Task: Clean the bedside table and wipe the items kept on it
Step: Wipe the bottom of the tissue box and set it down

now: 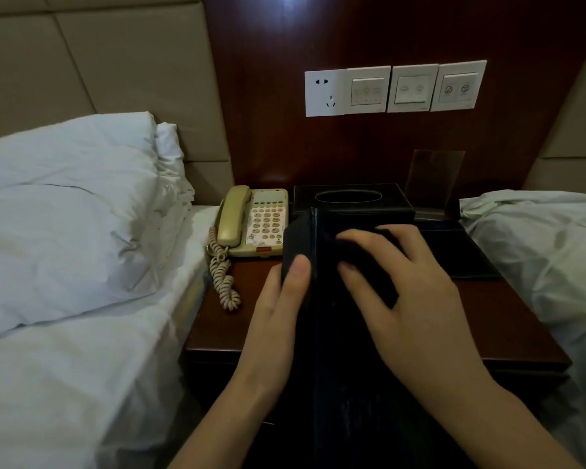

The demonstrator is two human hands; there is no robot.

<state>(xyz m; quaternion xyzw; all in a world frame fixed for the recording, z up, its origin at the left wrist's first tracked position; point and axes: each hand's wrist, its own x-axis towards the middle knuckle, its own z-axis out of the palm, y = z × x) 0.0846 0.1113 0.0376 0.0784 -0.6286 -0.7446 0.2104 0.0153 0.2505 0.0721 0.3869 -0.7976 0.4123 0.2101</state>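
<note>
Dark folder (349, 333): black, flat, leather-like, stitched seam along its left side; held up in front of the bedside table (251, 319), stretching from the bottom of the view up to the tissue box.
Left hand (281, 296): grips the folder's left edge, thumb curled over the front face.
Right hand (403, 275): fingers bent over a dark cloth (366, 252), pressing it onto the folder's upper face, just right of the left thumb.
Cloth: dark, bunched under the fingers, hard to separate from the folder.
Bedside table: reddish-brown wood, standing between 2 beds.
Telephone (254, 225): cream, handset in its cradle, coiled cord (224, 275) trailing toward the table's front-left; just left of the folder.
Black tray (460, 255): flat on the table, right of the hands.
Tissue box (349, 198): black, oval slot on top, behind the folder.
Clear stand (433, 177): upright, right of the tissue box.
Pillow (68, 204): white, on the left bed.
Wall plates (394, 88): 1 socket, 3 switch panels on the dark wood wall.
</note>
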